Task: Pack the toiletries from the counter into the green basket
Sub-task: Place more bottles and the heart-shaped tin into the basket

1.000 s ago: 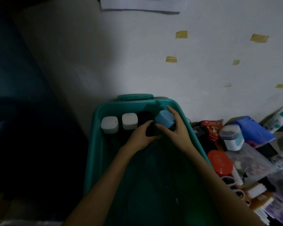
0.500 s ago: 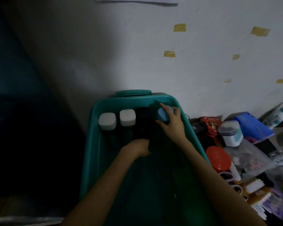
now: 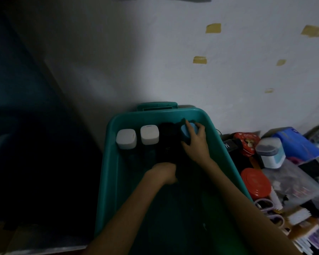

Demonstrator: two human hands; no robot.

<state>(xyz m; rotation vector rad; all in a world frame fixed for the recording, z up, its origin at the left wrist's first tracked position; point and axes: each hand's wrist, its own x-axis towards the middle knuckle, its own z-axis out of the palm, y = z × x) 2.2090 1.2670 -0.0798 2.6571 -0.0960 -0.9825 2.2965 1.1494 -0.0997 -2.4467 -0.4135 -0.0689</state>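
The right hand [image 3: 195,144], fingers clamped round the blue-capped bottle [image 3: 186,130], now holds it lower in the green basket [image 3: 107,162], nearly stowed just right of the black-capped bottle [image 3: 167,133], while the left hand [image 3: 163,172] sits drawn back, fingers hidden in shadow.

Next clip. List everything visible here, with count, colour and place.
green basket: one, teal-green, against the wall, centre
white-capped bottles: two, white caps, basket's far left
black bottle: one, black, right of them
blue-capped bottle: one, blue cap, row's right end
round tub: one, red, right of the basket
tin: one, red, behind the tub
container: one, white with dark top, right of the tin
tape pieces: at least five, yellow, wall
left hand: one, low inside the basket, fingers hidden
right hand: one, gripping the blue cap
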